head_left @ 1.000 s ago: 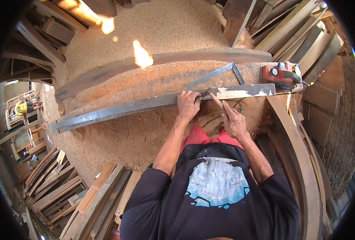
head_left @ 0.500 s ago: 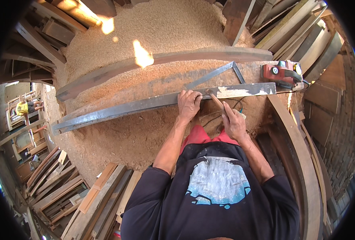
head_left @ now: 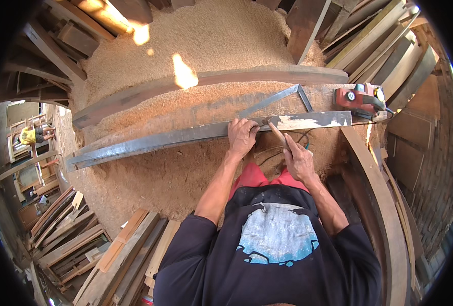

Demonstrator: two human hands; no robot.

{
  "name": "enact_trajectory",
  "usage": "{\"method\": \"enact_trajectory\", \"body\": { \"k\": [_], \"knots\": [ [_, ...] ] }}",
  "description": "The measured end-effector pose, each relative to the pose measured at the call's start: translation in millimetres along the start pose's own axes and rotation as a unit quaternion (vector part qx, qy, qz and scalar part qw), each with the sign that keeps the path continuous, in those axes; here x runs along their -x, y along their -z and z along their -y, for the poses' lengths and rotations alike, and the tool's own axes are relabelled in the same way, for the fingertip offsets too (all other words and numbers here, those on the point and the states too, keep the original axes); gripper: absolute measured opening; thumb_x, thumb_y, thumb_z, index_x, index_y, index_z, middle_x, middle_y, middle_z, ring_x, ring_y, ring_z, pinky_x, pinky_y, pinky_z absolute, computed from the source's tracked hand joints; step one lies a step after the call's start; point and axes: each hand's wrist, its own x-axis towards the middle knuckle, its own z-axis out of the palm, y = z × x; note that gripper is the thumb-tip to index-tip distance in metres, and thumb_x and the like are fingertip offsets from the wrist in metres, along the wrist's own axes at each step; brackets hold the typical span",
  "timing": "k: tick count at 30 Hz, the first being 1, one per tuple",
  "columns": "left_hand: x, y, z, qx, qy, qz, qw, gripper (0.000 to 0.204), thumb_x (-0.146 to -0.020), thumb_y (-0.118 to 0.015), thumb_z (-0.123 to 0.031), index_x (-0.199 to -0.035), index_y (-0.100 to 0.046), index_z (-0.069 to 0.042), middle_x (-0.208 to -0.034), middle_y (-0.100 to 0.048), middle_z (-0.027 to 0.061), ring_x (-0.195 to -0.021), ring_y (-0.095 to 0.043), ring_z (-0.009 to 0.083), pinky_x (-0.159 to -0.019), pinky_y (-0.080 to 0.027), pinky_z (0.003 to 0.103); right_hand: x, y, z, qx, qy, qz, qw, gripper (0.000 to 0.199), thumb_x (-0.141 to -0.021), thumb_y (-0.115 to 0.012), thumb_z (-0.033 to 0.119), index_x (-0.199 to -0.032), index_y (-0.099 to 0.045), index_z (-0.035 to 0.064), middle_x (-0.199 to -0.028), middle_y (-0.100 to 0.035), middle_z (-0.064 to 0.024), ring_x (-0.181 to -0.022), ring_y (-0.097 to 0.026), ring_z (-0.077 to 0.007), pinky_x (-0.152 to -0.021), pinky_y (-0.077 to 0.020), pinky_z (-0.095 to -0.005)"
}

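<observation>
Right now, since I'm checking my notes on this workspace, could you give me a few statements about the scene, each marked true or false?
1. The right hand grips a wooden handle. True.
2. The left hand is clear of the long dark beam. False: it is on it.
3. The angled metal square lies beyond the beam. True.
4. The red power planer sits by the beam's left end. False: it is near the right end.
</observation>
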Motion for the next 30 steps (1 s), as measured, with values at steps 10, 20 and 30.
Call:
{"method": "enact_trajectory", "body": {
  "k": [10, 20, 30],
  "knots": [
    [1.3, -3.5, -4.0, 0.007, 0.018, -0.02, 1.0, 0.007, -0.081, -0.078, -0.02, -0.084, -0.072, -0.018, -0.08, -0.066, -0.0007, -0.083, -0.058, 0.0256, -0.075, -0.041, 0.041, 4.9, 4.9, 5.6, -0.057, 0.044, -0.036, 0.997, 0.052, -0.093, -0.062, 0.005, -0.144, -0.052, -0.0005, -0.097, -0.068, -0.0234, -0.086, -0.068, -0.0397, -0.077, -0.0539, -0.0459],
    [-0.2, -6.3, -1.5, -0.003, 0.016, -0.014, 1.0, 0.01, -0.086, -0.073, -0.027, -0.081, -0.069, -0.019, -0.077, -0.061, -0.0004, -0.081, -0.056, 0.0264, -0.074, -0.039, 0.043, 3.2, 3.4, 5.2, -0.049, 0.063, -0.066, 0.995, 0.054, -0.094, -0.063, 0.01, -0.147, -0.05, 0.0069, -0.103, -0.068, -0.0212, -0.089, -0.068, -0.0407, -0.078, -0.0547, -0.0471],
    [2.2, -4.8, -4.4, -0.012, 0.016, -0.024, 1.0, 0.01, -0.082, -0.079, -0.024, -0.083, -0.071, -0.018, -0.08, -0.064, -0.0004, -0.082, -0.057, 0.0251, -0.075, -0.041, 0.042, 6.9, 4.0, 13.7, -0.066, 0.089, -0.084, 0.99, 0.052, -0.094, -0.061, 0.006, -0.144, -0.051, -0.0005, -0.094, -0.066, -0.0227, -0.084, -0.066, -0.0401, -0.076, -0.0517, -0.0481]
  ]
}}
